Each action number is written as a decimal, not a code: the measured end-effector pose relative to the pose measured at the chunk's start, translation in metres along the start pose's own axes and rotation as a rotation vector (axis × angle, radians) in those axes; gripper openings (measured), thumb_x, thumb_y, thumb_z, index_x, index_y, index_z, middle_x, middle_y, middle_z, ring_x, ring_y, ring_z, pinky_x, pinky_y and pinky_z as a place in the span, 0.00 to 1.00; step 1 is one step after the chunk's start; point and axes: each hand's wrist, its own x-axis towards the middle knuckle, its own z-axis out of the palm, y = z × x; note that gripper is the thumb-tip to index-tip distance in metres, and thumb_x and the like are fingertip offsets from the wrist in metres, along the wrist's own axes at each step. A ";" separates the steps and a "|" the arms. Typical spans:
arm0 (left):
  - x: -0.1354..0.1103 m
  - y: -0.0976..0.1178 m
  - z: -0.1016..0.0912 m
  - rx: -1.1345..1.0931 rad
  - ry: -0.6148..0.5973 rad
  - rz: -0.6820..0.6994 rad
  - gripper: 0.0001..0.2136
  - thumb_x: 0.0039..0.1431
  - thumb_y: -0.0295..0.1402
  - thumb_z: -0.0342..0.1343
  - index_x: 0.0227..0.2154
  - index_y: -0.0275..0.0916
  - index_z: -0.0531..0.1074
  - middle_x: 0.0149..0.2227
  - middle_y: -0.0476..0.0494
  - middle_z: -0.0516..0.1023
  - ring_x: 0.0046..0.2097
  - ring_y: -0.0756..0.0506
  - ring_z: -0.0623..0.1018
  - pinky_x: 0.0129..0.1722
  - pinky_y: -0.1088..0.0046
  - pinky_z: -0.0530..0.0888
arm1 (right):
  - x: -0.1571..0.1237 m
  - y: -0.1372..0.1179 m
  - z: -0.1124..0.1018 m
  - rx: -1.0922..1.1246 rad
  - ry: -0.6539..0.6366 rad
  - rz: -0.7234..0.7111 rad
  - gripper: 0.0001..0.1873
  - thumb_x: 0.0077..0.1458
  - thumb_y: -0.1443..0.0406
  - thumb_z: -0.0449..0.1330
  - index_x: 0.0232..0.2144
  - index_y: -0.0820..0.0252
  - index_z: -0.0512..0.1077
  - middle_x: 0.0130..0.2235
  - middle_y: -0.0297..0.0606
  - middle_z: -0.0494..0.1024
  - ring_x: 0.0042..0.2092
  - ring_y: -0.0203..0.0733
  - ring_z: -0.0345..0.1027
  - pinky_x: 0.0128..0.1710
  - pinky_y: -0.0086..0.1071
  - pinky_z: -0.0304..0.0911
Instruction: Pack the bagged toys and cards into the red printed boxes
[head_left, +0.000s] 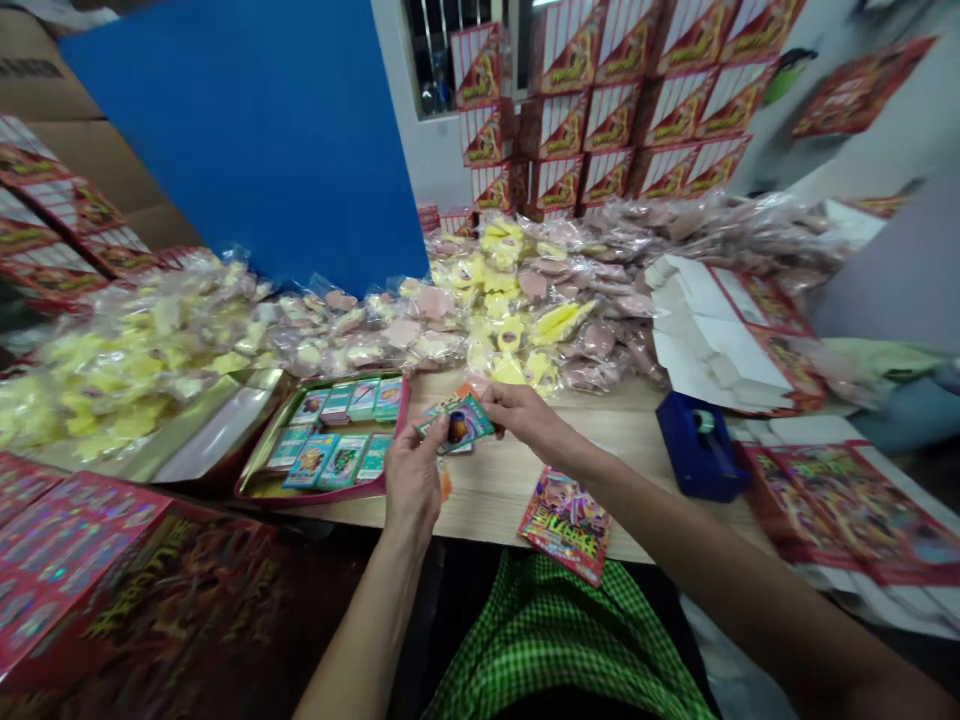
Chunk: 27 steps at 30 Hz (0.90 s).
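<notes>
Left of the gold-lined red tin tray lies a red foil box, cut off by the frame, and bagged yellow pieces heap up behind the tray's left end. Rows of blue and green card packs fill the tray. Just right of it, the work in hand is a single printed card, held above the table between both hands. The left hand pinches its lower end between thumb and fingers, and the right hand pinches its far edge. Its print is too small to read, and an orange scrap beneath it is hard to make out. Farther right sit a blue tape dispenser and flat box blanks.
</notes>
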 end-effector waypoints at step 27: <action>-0.026 0.049 0.066 0.531 -0.796 0.307 0.08 0.62 0.28 0.61 0.28 0.40 0.71 0.32 0.50 0.73 0.39 0.46 0.72 0.42 0.68 0.68 | -0.099 0.010 -0.104 -0.570 0.304 -0.491 0.11 0.60 0.75 0.50 0.37 0.63 0.72 0.41 0.50 0.76 0.42 0.52 0.70 0.40 0.43 0.66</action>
